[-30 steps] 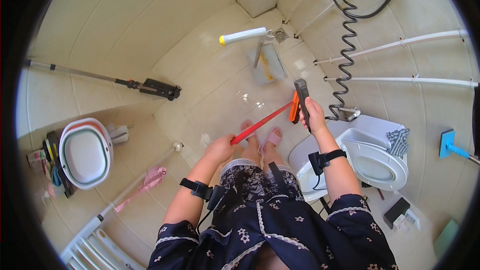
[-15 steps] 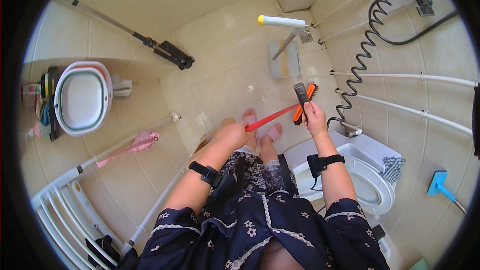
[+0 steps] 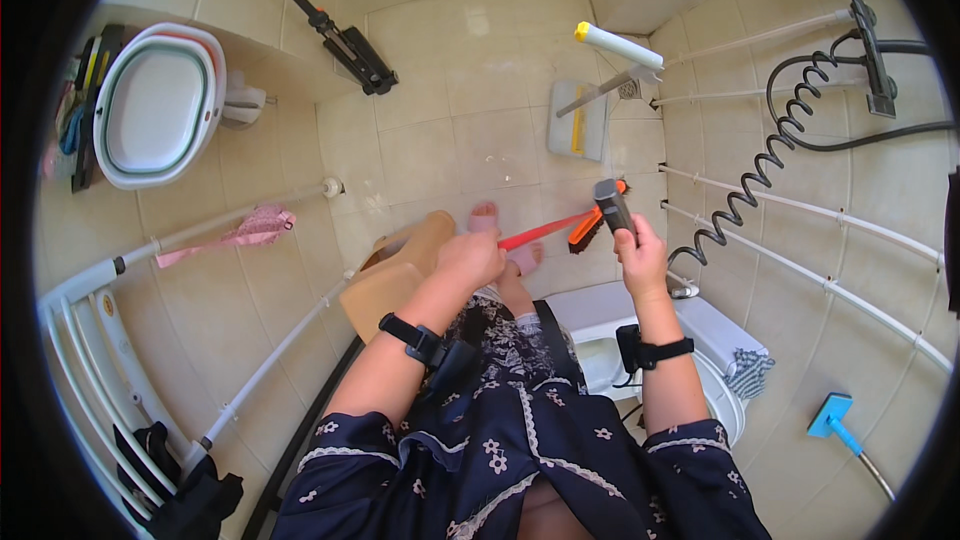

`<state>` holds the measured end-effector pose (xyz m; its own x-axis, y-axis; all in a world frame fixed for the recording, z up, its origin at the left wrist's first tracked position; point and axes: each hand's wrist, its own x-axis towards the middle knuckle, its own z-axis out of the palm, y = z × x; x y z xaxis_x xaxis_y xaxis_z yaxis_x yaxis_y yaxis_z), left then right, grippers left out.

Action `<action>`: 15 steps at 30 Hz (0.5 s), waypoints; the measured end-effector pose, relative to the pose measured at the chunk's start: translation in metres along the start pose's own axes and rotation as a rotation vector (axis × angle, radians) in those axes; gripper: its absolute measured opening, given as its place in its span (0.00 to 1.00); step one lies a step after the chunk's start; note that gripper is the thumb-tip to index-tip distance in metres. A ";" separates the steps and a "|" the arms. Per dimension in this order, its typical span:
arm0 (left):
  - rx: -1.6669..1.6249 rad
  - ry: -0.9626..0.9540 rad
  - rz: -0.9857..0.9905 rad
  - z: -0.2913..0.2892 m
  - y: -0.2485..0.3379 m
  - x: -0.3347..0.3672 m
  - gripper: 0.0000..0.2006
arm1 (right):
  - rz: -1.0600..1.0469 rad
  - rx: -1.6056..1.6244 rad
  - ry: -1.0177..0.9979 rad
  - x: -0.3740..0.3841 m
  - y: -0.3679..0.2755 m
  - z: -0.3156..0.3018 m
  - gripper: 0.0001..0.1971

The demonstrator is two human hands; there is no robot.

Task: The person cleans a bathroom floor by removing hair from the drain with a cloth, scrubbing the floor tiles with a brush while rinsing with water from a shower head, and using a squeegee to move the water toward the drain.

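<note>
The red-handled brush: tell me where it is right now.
In the head view, the red-handled brush sits centre-right, its handle gripped by the left hand, its orange bristle head beside the grey sprayer in the right hand, above the toilet.

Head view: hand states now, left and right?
Left hand: closed on the red handle of the brush.
Right hand: closed around the grey sprayer head.

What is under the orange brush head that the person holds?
Under the brush head lie beige floor tiles and, nearby, the person's bare foot. The right hand and sprayer cover the floor beside it.
</note>
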<state>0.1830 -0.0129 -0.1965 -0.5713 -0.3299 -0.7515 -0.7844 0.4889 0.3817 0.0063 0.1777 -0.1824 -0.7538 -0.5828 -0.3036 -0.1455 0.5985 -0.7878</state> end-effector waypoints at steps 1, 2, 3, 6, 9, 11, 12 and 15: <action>-0.011 0.013 -0.011 0.002 0.000 -0.002 0.17 | -0.060 0.027 0.030 -0.004 -0.010 -0.006 0.25; -0.021 0.012 -0.015 0.003 -0.001 -0.003 0.17 | -0.085 0.037 0.058 -0.002 -0.016 -0.012 0.25; -0.023 0.026 -0.008 0.002 0.001 -0.001 0.16 | -0.043 0.097 0.049 0.002 -0.017 -0.019 0.24; -0.031 0.048 0.005 0.002 0.004 -0.001 0.16 | 0.030 0.188 0.068 0.003 -0.008 -0.022 0.23; -0.033 0.065 0.006 0.005 0.004 0.000 0.15 | 0.007 0.186 0.000 -0.002 -0.004 -0.020 0.21; -0.035 0.067 -0.004 0.009 0.002 -0.002 0.14 | 0.116 0.408 -0.022 -0.002 -0.009 -0.018 0.20; -0.042 0.071 -0.001 0.008 0.005 0.000 0.14 | 0.193 0.393 -0.104 0.002 0.009 -0.018 0.19; -0.041 0.072 0.008 0.001 0.017 0.000 0.14 | 0.352 0.305 -0.164 0.003 0.039 -0.004 0.20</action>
<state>0.1700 -0.0040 -0.1910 -0.5923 -0.3839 -0.7084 -0.7881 0.4590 0.4102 -0.0044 0.2015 -0.2114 -0.6093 -0.4673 -0.6406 0.3125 0.6010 -0.7356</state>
